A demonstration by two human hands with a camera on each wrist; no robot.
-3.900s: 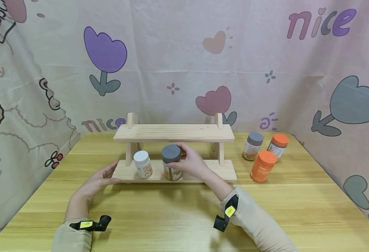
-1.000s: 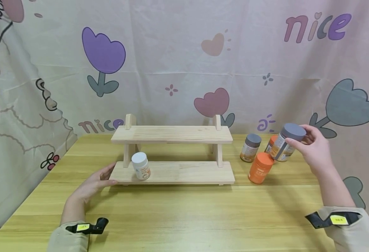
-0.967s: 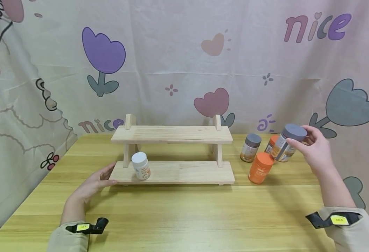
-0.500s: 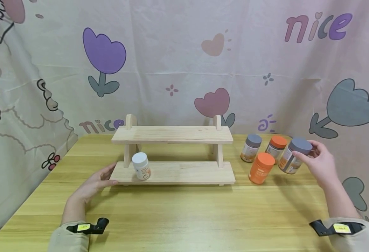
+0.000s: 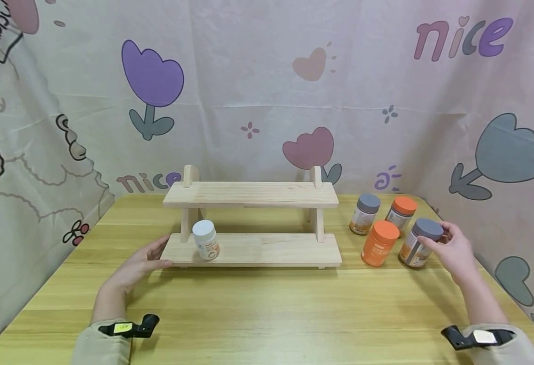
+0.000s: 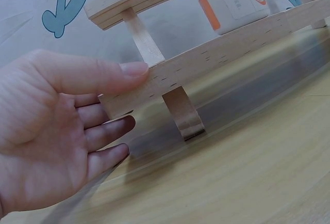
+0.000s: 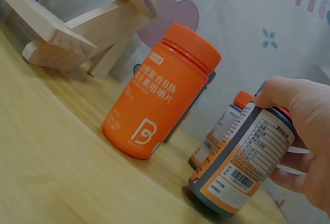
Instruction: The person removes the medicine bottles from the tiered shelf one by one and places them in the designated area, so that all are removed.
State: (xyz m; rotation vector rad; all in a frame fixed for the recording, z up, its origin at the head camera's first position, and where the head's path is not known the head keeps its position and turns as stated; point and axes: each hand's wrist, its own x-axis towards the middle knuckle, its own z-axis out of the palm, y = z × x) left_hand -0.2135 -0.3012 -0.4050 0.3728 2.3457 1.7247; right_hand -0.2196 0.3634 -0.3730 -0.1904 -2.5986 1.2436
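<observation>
My right hand [image 5: 454, 251] pinches a grey-lidded supplement bottle [image 5: 417, 248] near its lid, thumb in front and fingers behind. The bottle is at the table's surface beside an orange bottle [image 5: 379, 246]; its printed label faces the right wrist view. At the left end of a two-tier wooden rack [image 5: 249, 251], my left hand [image 5: 139, 263] grips the lower board. In the left wrist view, its thumb [image 6: 135, 70] presses the board's front edge, other fingers behind and below. A white bottle [image 5: 206, 241] stands upright on the lower board's left part.
Behind the orange bottle stand another grey-lidded bottle [image 5: 365, 215] and an orange-lidded bottle [image 5: 401, 213]. The rack's upper board [image 5: 249, 193] overhangs the back of the lower one. A printed cloth [image 5: 230, 101] hangs behind the wooden table [image 5: 258, 309].
My right hand has carried the grey-lidded bottle from the rack's lower board over to the right, then down beside the orange bottle. My left hand has stayed at the rack's end.
</observation>
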